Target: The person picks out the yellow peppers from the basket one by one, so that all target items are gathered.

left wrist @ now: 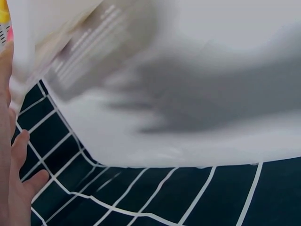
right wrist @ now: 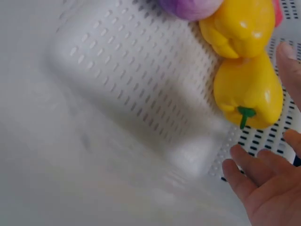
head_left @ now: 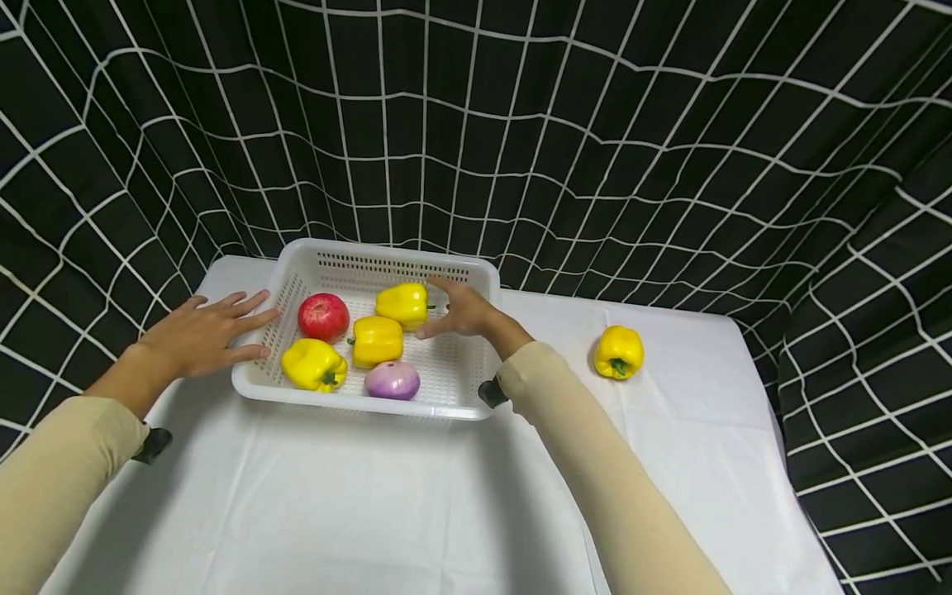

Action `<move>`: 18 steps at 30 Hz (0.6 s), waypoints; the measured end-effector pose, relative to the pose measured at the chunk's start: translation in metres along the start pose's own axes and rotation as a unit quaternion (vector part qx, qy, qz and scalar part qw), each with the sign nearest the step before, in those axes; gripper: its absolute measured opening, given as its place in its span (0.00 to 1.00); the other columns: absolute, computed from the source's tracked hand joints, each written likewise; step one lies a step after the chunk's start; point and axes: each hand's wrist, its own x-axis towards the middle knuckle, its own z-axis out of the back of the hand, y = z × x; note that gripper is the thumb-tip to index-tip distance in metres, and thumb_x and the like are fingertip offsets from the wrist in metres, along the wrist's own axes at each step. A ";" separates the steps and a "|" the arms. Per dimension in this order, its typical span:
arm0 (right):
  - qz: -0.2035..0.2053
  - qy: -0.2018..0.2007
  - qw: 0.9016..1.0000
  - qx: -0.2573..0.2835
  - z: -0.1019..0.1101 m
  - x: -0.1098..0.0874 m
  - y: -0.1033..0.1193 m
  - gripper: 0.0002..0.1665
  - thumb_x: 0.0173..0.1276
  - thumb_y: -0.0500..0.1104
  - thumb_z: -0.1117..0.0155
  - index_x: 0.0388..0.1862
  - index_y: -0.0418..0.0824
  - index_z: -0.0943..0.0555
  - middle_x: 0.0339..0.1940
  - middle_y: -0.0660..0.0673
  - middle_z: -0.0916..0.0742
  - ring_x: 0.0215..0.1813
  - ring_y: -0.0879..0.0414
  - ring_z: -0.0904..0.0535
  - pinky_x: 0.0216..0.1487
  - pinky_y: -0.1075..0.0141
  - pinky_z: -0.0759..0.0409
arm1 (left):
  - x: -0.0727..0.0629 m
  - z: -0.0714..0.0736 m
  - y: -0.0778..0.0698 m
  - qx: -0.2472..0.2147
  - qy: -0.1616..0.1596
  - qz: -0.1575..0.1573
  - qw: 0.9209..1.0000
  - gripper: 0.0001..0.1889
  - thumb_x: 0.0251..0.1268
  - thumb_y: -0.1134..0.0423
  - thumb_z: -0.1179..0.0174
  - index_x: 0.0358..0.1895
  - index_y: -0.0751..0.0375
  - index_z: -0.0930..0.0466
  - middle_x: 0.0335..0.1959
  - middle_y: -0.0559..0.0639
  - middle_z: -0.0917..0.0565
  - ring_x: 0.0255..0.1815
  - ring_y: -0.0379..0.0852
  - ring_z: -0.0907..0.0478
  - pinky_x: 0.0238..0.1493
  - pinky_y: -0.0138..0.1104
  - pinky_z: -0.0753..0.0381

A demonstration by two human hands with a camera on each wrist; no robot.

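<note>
A white perforated plastic basket (head_left: 364,408) holds several yellow bell peppers, a round red fruit (head_left: 323,316) and a purple onion (head_left: 392,381). My left hand (head_left: 211,332) is at the basket's left side, fingers spread and straight, gripping nothing. Over the right part of the basket is my right hand (head_left: 464,310), its thumb and fingers apart around bare space. Nearest to it lies the back bell pepper (head_left: 402,305), its green stem towards the hand; in the right wrist view a gap shows between the fingers and this pepper (right wrist: 249,92).
Another yellow bell pepper (head_left: 619,353) sits on the white tablecloth (head_left: 699,397) to the right of the basket. Black curtains with a white grid (head_left: 461,124) stand behind the table and at both sides.
</note>
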 end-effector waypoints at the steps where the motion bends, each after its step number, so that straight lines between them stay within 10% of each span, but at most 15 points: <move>1: 0.000 0.000 1.000 -0.004 -0.001 0.001 0.000 0.62 0.51 0.48 0.17 0.80 0.42 0.43 0.77 0.38 0.33 0.72 0.39 0.32 0.71 0.51 0.30 | 0.000 0.000 0.000 0.003 0.003 0.000 1.000 0.37 0.72 0.36 0.51 0.77 0.51 0.41 0.79 0.62 0.45 0.76 0.69 0.46 0.68 0.70 0.48; 18: -0.005 -0.033 0.999 -0.005 -0.022 0.019 -0.002 0.55 0.58 0.48 0.22 0.79 0.42 0.41 0.78 0.41 0.34 0.78 0.45 0.42 0.78 0.50 0.44 | 0.001 0.001 0.000 0.010 0.004 -0.005 1.000 0.37 0.72 0.36 0.52 0.77 0.52 0.41 0.79 0.62 0.45 0.76 0.69 0.46 0.68 0.70 0.47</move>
